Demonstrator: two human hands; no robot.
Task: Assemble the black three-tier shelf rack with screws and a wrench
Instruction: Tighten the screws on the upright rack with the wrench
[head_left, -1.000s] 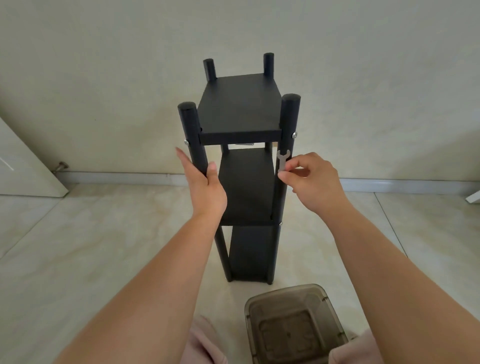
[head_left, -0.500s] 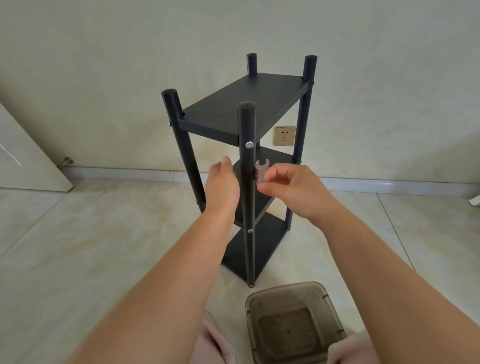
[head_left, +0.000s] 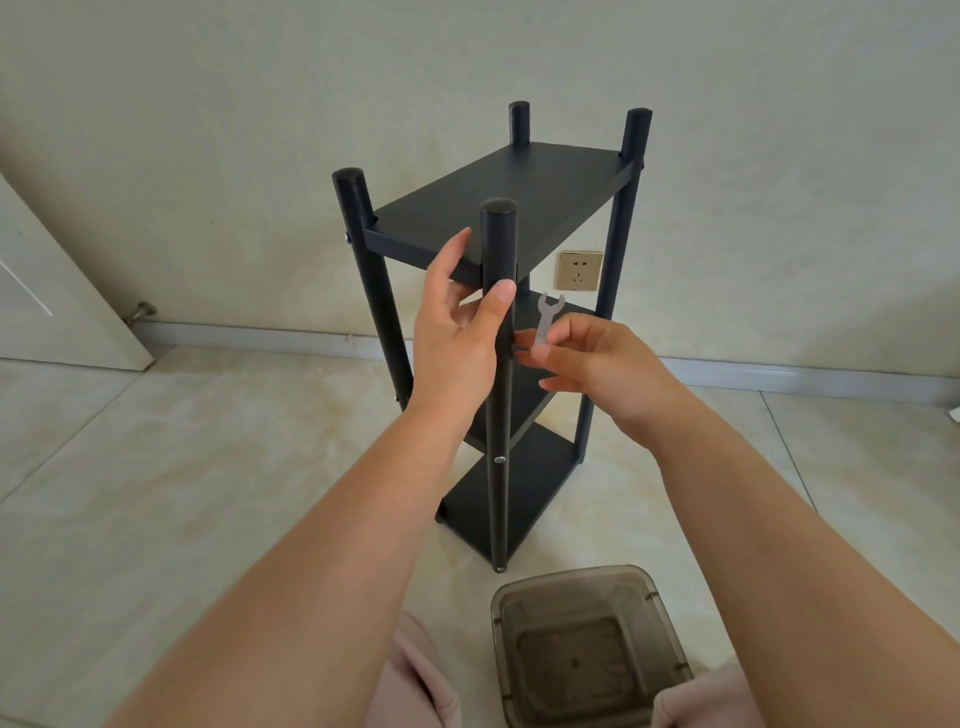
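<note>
On the pale tiled floor (head_left: 156, 493), close to the wall (head_left: 260, 130), the black three-tier shelf rack (head_left: 498, 208) stands upright with one corner post (head_left: 498, 244) turned toward the camera, much as it stood half a second ago but well rotated from a second ago, when its narrow front faced the view. The left hand (head_left: 457, 338) now grips that near post just under the top shelf, thumb curled across the front and fingers reaching behind toward the shelf edge; half a second ago it sat lower on the post, and a second ago it was flat against the left post. The right hand (head_left: 592, 364) pinches the small silver wrench (head_left: 546, 319) between thumb and fingertips, its open jaw pointing up, just to the right of the near post and at about the height of the middle shelf; it has stayed beside the post with only a small shift since the previous frame. A screw head (head_left: 500, 459) shows on the near post lower down, and another screw (head_left: 346, 238) shows on the left post at the top shelf. Through the rack, a gold wall socket (head_left: 579, 270) is visible on the wall. Nearer the person, a smoky translucent plastic bin (head_left: 587, 644) sits on the floor between two pink-clad knees (head_left: 415, 670). At far left a white door (head_left: 47, 291) stands open against a doorstop (head_left: 140, 310).
</note>
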